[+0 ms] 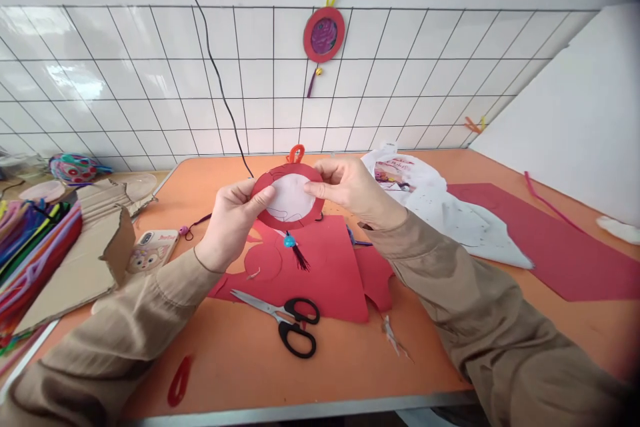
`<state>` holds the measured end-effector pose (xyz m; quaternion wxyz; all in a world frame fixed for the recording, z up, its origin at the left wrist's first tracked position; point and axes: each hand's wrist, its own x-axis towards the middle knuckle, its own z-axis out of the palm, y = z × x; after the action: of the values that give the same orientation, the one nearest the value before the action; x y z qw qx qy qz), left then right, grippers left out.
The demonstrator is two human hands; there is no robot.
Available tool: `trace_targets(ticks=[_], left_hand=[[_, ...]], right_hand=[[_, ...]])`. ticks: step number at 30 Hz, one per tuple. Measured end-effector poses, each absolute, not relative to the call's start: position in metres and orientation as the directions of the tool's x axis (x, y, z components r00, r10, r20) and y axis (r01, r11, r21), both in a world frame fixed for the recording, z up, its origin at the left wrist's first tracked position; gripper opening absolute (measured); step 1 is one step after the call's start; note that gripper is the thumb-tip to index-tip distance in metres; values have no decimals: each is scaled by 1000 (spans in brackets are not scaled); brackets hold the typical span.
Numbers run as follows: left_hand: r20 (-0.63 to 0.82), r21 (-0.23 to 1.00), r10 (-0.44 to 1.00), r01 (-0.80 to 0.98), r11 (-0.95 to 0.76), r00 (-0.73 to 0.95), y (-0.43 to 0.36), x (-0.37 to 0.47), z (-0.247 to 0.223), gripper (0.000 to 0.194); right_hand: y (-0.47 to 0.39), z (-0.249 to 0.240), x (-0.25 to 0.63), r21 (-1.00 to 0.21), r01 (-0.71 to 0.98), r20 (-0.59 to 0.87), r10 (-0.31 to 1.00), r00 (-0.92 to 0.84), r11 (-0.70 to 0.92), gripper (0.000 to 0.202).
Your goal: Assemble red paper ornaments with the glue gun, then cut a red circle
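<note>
A round red paper ornament (289, 196) with a white centre is held up above the table. An orange loop (296, 153) tops it, and a blue bead (289, 240) with a dark tassel hangs below. My left hand (233, 217) pinches its left edge, thumb on the front. At the right edge my right hand (356, 190) grips it between thumb and fingers. Cut red paper (325, 273) lies beneath. Black-handled scissors (290, 320) rest slightly open on the paper and table, nearer to me.
Cardboard (90, 260), a phone (153, 250) and coloured pipe cleaners (40, 253) lie left. A white plastic bag (425, 193) and red sheet (540, 233) are right. Another round ornament (324, 35) hangs on the tiled wall. A red loop (179, 380) lies near the front edge.
</note>
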<state>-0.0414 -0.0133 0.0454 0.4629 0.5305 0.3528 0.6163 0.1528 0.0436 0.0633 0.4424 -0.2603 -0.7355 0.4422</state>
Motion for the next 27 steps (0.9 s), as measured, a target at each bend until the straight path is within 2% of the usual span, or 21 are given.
trace_targets(ticks=[6,12,16,18,22,27], left_hand=[[384,921,923,-52,-386,-38,-18,-36,39,19],[453,886,888,147,-440,-72,-23,-39,41,13],[563,744,827,447,-497,-18,-31,-41,49,20],[643,625,765,550,-554,39,-34,-42,53,20],[765,447,630,596,-667,132,-35,-43,54,17],[766,435,623,586,-684,159,-33,-45,50,16]], right_hand=[[46,51,152,-762,-85,622,688,-374,642,11],[56,45,153,-687,-117,691,595,-411,717,15],[47,54,160,-578,-76,744,487,-457,812,40],[39,59,162,-509,-24,770,443,-459,861,43],[28,63,161,-393,78,809,384,-446,916,37],[22,66,160,-315,107,835,329,-441,943,30]])
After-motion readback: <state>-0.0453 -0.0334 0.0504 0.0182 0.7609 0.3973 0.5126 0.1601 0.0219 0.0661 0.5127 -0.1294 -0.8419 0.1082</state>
